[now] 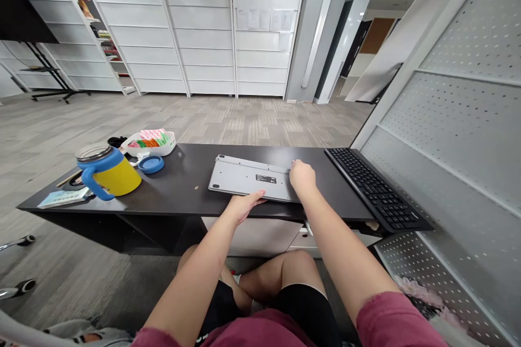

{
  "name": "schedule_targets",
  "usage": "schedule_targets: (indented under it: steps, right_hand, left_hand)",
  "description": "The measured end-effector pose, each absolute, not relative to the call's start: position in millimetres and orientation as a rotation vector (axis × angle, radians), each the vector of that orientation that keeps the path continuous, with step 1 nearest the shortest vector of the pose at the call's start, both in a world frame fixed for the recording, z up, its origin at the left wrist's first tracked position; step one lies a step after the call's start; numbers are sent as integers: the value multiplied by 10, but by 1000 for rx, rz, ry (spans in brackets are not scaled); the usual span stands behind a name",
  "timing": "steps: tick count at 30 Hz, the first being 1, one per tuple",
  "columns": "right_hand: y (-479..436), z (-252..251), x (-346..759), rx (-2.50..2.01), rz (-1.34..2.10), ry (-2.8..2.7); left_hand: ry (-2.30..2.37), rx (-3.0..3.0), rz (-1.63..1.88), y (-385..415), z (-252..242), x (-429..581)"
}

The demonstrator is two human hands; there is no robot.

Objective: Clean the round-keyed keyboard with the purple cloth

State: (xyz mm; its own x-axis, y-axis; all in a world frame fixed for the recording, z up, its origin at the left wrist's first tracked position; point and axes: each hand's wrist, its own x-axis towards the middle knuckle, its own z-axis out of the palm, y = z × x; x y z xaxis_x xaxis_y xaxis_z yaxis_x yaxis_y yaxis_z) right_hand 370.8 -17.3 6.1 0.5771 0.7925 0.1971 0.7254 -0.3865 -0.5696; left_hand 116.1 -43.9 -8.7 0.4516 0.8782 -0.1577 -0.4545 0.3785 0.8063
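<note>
A slim grey keyboard lies underside up on the dark tabletop, its label, small screws and dark rubber feet showing. My left hand grips its near edge, thumb on top and the other fingers partly hidden below. At the keyboard's right end, my right hand is closed, with curled fingers against the far right part. What those fingertips hold is hidden behind the hand, as is the keyboard's right end.
A black keyboard lies along the right side of the table, beside a perforated panel. On the left stand a yellow and blue mug, its blue lid, a white basket of packets and a booklet.
</note>
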Motion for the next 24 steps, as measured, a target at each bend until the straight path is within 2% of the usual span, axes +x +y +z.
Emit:
schedule_targets:
  steps: [5,15,24]
  right_hand:
    - [-14,99,2990,-2147,166,-1457]
    - [93,734,2051,-1815,317,-1895]
    - [-3,736,1780,-1487,419,-2037]
  left_hand:
    - [657,856,961,-461,-71,1157]
    - [720,1045,987,-526,75,1175]
    - [745,1036,907,-426,10,1153]
